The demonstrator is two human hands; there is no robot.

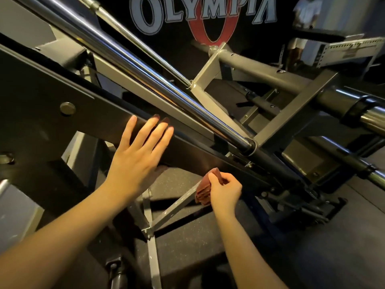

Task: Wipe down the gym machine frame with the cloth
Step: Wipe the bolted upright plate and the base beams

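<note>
Our left hand (139, 151) lies flat on the dark sloping frame beam (41, 122). Just beneath it, our right hand (224, 191) pinches a folded reddish cloth (205, 189), seemingly soft and light, best gripped bunched in the palm.

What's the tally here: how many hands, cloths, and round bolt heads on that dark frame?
2 hands: left hand, right hand
1 cloth
2 bolt heads on the dark frame
Total: 5

Olympia banner (206, 13) behind; speckled rubber floor (183, 247) below.
</note>
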